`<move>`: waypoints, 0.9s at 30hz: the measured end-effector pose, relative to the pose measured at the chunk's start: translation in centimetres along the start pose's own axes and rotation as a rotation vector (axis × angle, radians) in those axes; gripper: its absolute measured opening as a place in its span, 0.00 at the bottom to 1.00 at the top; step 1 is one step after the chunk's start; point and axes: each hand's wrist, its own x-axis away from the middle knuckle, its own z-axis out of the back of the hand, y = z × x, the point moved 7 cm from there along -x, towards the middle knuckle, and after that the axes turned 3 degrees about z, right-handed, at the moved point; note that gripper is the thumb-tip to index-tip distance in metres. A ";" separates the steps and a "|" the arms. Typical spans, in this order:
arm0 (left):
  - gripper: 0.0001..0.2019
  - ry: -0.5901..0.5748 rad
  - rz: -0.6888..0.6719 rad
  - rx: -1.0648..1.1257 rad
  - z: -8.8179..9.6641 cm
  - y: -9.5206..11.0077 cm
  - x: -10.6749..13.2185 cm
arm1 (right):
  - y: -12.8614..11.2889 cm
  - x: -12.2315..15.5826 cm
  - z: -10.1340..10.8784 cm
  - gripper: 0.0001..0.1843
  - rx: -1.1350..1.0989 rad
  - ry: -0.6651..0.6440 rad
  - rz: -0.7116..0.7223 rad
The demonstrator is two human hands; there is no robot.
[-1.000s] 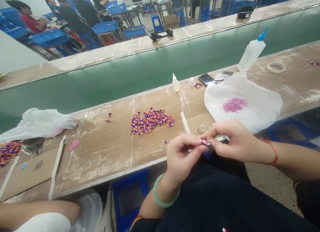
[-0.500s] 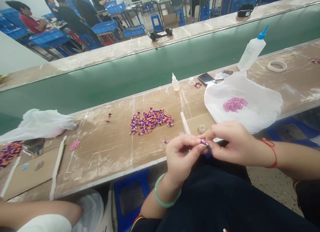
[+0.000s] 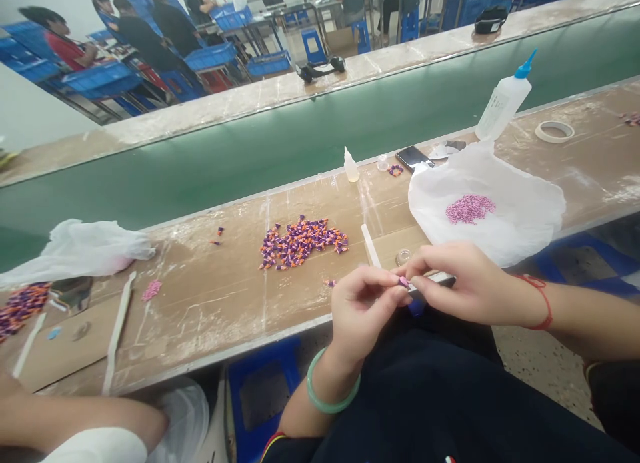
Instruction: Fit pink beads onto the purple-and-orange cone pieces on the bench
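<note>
A tiny pink-and-purple piece [image 3: 403, 281] is pinched between the thumb and forefinger of my left hand [image 3: 357, 303], which wears a green bangle. My right hand [image 3: 463, 283] is closed, its fingertips meeting the same piece from the right. Along its thumb shows a narrow dark strip [image 3: 431, 287]; whether this is a tool in the hand, I cannot tell. Both hands are over the table's near edge. Just beyond them lie a small round clear cap or dish [image 3: 403, 256] and a white strip [image 3: 371, 246]. A pile of purple-and-orange pieces [image 3: 303, 242] lies to the left.
Pink bits [image 3: 470, 208] lie on a white plastic bag [image 3: 530, 183] at right. Behind stand a large blue-tipped bottle [image 3: 504, 106], a small dropper bottle [image 3: 351, 166], a phone [image 3: 414, 157] and a tape roll [image 3: 554, 131]. Another person's arm [image 3: 85, 416] is at lower left.
My right thumb and fingers have shifted slightly at the pink-and-purple piece, and more of the dark strip shows. The other person's arm at lower left has moved a little.
</note>
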 end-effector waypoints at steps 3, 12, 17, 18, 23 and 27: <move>0.04 0.002 -0.016 -0.054 0.2 0.1 0.2 | 0.2 0.0 0.3 0.07 -0.074 0.013 -0.049; 0.06 0.037 -0.057 -0.283 0.6 0.3 0.5 | -0.2 0.3 0.4 0.06 0.003 0.079 0.010; 0.07 0.040 -0.048 -0.299 0.7 0.4 0.5 | -0.4 0.2 0.3 0.08 0.098 0.077 0.064; 0.07 0.041 -0.042 -0.289 0.7 0.4 0.5 | -0.4 0.2 0.2 0.08 0.114 0.074 0.075; 0.06 0.036 -0.003 -0.165 0.7 0.1 0.5 | -0.3 0.1 -0.4 0.07 0.131 0.062 0.102; 0.07 0.072 0.045 -0.128 0.8 -0.5 0.6 | 0.0 -0.3 -1.2 0.07 0.086 0.047 0.094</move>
